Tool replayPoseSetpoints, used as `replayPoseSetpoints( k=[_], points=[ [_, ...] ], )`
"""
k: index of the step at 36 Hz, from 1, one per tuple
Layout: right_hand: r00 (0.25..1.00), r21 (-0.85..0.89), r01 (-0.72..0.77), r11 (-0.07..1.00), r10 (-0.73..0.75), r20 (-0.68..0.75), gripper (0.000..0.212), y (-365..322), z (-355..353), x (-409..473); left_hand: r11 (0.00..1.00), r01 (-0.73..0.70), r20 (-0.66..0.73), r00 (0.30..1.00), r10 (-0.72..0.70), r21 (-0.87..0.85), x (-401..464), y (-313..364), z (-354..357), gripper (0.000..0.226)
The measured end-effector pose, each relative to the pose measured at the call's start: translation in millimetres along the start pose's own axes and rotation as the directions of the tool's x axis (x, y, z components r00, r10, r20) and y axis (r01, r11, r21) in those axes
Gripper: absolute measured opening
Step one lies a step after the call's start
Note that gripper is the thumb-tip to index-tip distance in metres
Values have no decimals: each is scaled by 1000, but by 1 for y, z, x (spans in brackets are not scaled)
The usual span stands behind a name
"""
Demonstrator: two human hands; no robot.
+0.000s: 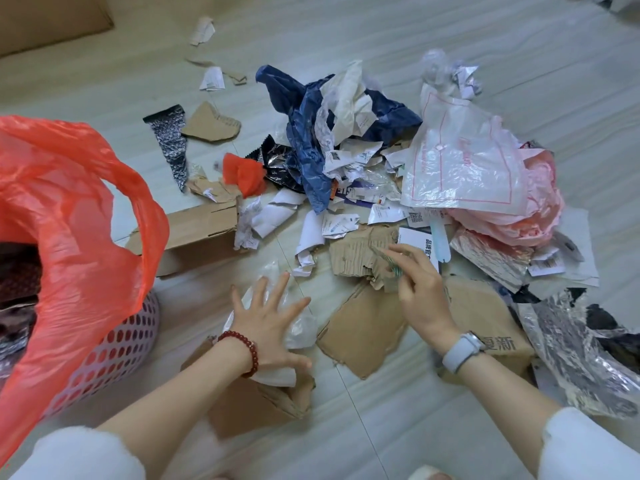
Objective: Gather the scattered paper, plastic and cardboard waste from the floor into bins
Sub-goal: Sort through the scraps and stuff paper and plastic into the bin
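Pale tiled floor [450, 36], scattered paper scraps [212, 79], cardboard pieces [363, 330], lilac basket [121, 348]

At your left stands the basket [114, 344] with a bag [69, 202] in it. The waste pile [398, 161] lies ahead and to your right on the floor [381, 427]. A box [197, 233] lies between basket and pile. Your left hand [268, 322] rests on a plastic sheet [298, 327] over cardboard [256, 403]; your right hand [415, 282] is above more cardboard [363, 330].
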State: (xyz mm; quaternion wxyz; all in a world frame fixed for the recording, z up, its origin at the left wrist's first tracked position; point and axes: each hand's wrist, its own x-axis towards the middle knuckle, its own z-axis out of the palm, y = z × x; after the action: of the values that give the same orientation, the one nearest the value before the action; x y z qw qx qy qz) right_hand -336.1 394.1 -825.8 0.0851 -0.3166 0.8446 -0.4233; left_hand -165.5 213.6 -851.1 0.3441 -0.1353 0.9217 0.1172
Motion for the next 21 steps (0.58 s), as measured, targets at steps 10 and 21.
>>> replayPoseSetpoints(
  k=[10, 21],
  points=[
    [870, -490, -383, 783, 484, 94, 49, 37, -26, 34, 995, 57, -135, 989, -68, -80, 7, -10, -3, 69],
    [769, -622, -346, 702, 592, 242, 94, 46, -10, 44, 966, 76, -266, 953, -143, -248, 5, -24, -16, 33]
  ],
)
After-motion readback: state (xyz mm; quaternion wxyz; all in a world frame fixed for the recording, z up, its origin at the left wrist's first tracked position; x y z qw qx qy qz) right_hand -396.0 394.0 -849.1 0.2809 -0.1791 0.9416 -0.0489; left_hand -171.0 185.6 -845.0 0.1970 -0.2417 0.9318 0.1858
